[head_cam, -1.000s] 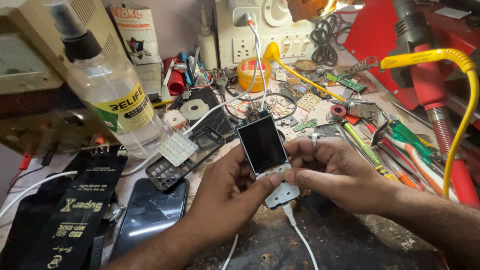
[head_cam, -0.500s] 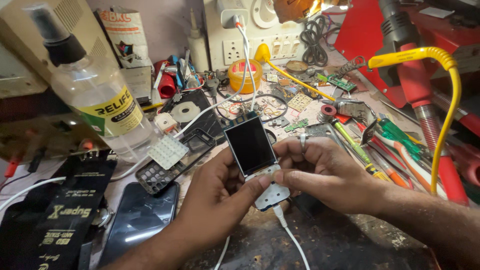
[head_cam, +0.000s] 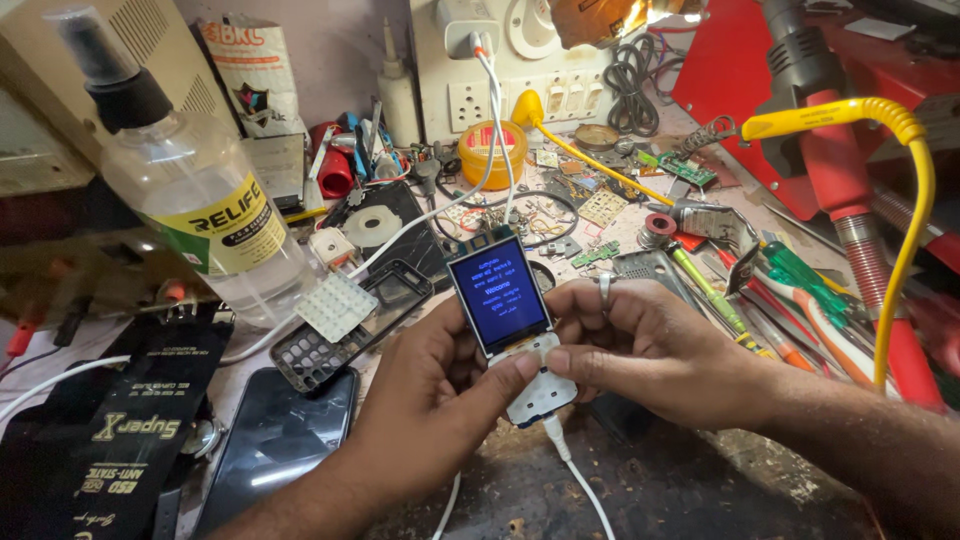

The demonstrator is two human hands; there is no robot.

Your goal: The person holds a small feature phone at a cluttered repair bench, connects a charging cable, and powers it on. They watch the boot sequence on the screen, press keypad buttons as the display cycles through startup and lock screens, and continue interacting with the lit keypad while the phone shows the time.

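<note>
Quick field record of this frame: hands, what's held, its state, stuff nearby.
left hand: cradles the bare phone board from below, thumb on its keypad
right hand: grips the board's right edge
screen: lit blue, tilted
cable: white, plugged into the board's bottom end
nearby: clear spray bottle, empty phone frame, dark phone, screwdrivers

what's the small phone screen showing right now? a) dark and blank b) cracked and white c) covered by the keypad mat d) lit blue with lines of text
d: the bare phone board's screen, held between the left hand and right hand, glows blue with pale text lines.
</note>
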